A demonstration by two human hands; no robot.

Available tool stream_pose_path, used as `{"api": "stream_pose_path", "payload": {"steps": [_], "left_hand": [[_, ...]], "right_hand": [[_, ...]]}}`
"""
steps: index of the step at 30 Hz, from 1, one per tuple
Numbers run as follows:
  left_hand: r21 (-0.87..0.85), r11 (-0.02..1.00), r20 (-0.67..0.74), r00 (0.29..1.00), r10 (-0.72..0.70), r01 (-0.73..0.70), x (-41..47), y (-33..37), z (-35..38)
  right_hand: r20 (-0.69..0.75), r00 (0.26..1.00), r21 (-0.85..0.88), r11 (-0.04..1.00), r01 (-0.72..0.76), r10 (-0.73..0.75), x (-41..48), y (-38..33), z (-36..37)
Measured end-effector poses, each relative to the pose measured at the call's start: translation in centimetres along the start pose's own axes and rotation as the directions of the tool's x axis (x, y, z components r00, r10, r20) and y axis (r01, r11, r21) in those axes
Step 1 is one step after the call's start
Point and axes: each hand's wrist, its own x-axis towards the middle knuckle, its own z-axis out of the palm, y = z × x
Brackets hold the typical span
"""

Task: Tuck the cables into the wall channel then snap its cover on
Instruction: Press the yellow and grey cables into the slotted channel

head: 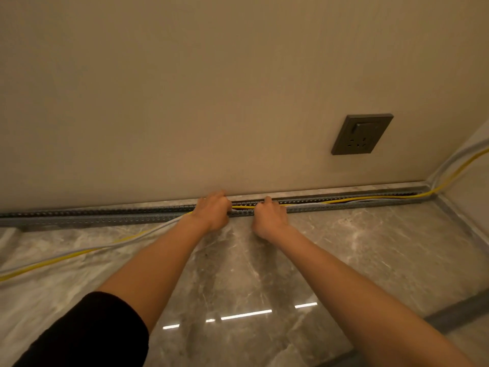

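A grey slotted wall channel (pixel 105 216) runs along the foot of the wall, open on top, no cover in sight. A yellow cable (pixel 66 256) and grey cables (pixel 148 230) lie loose on the floor at the left, enter the channel at my hands, and lie inside it to the right (pixel 357 200). My left hand (pixel 213 210) is closed on the cables at the channel's edge. My right hand (pixel 270 217) is closed over the channel just to the right, fingers pressing the cables down; a short yellow stretch shows between the hands.
A dark wall socket (pixel 362 134) sits on the beige wall at the upper right. The cables climb out of the channel in the right corner (pixel 460 165). Glossy marble floor (pixel 251 274) spreads below. My dark sleeve (pixel 87 332) is at the lower left.
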Motion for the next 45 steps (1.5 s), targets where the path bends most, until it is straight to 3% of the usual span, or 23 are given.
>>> {"api": "stream_pose_path", "payload": {"steps": [5, 8, 17, 27, 36, 45], "left_hand": [[-0.03, 0.998, -0.042, 0.998, -0.048, 0.047, -1.4, -1.0, 0.4], [0.0, 0.989, -0.065, 0.987, -0.148, 0.149, -2.3, -1.7, -0.1], [0.259, 0.923, -0.04, 0.958, -0.286, 0.286, -4.4, -5.8, 1.0], [0.168, 0.986, -0.048, 0.999, 0.001, 0.007, -4.3, -10.1, -0.1], [0.199, 0.975, -0.116, 0.985, 0.128, -0.103, -3.9, -10.9, -0.7], [0.168, 0.968, -0.1, 0.974, 0.204, -0.186, -5.4, -13.6, 0.2]], "right_hand": [[-0.124, 0.984, 0.035, 0.99, 0.133, -0.128, -0.3, -0.4, -0.2], [-0.128, 0.971, 0.084, 0.973, 0.215, -0.203, -0.3, -1.9, -0.4], [-0.141, 0.954, 0.126, 0.951, 0.282, -0.264, 0.3, -6.2, 0.3], [-0.281, 0.95, 0.079, 0.984, 0.161, -0.133, 0.4, -9.4, 0.6], [-0.175, 0.979, -0.039, 0.995, 0.094, -0.099, -0.8, -11.1, 1.3], [-0.189, 0.982, -0.091, 0.996, -0.006, -0.012, -0.1, -12.9, 1.2]]}}
